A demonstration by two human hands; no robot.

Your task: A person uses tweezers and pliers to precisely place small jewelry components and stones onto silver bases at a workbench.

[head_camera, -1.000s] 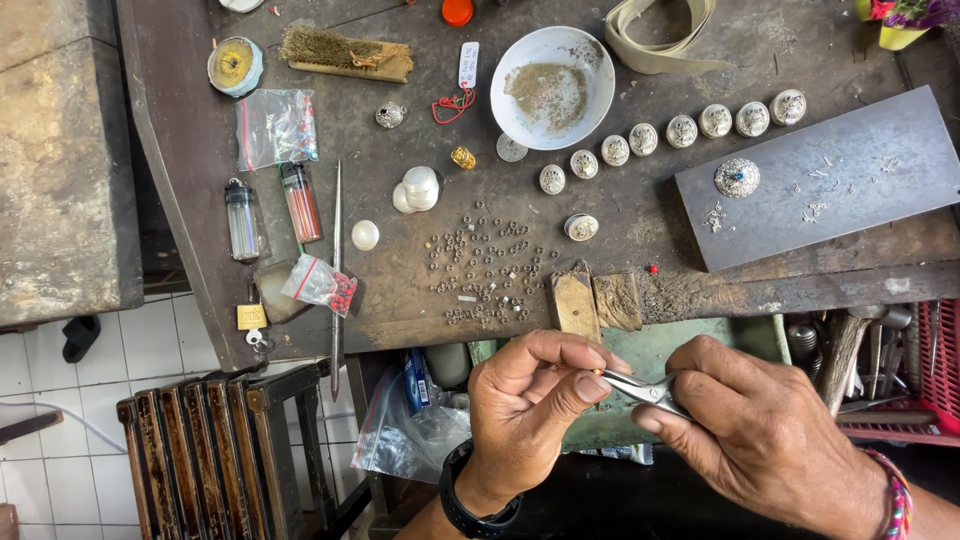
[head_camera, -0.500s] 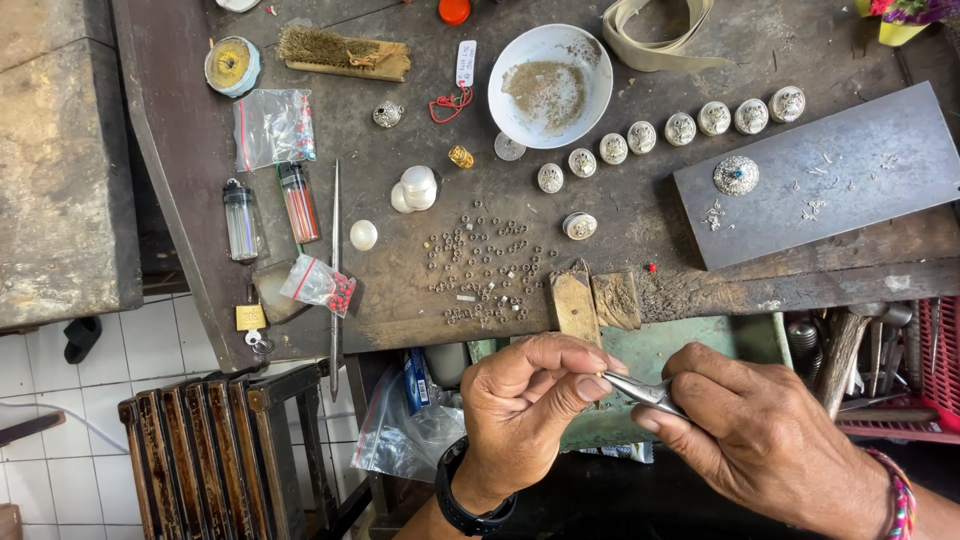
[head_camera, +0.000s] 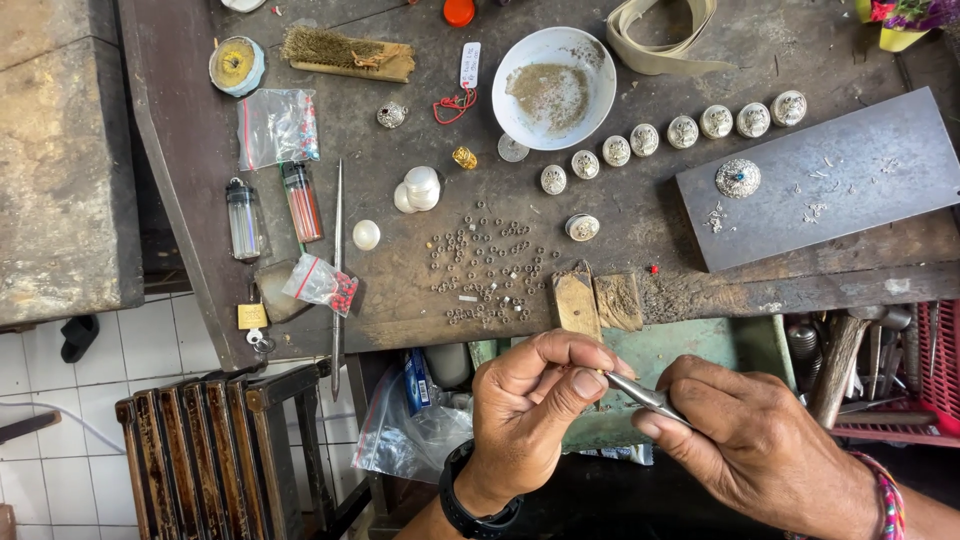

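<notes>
— Left hand?
— Low in the view, just in front of the workbench edge. Palm turned inward, fingers curled tight, thumb pressed against the forefinger. Pinching something at the fingertips, too small to make out. Black watch on the wrist.

— And the right hand?
— Beside the left, knuckles up, wrist angled in from the lower right corner. Closed around slim metal tweezers, gripped between thumb and forefinger like a pen. Woven bracelet at the wrist.

— Where exactly are the tweezers?
— Bridging the two hands, tip pointing left and meeting the left thumb and forefinger. Held off the bench, above the green box under the tabletop.

— On the bench itself?
— Scatter of tiny metal rings near the front edge, just above the hands. Wooden peg sticking out at the edge beside them. Row of round silver beads running diagonally up to the right. White bowl with grey powder behind. Grey metal plate on the right carrying one ornate silver dome. Wire brush and two lighters well off to the left.
</notes>
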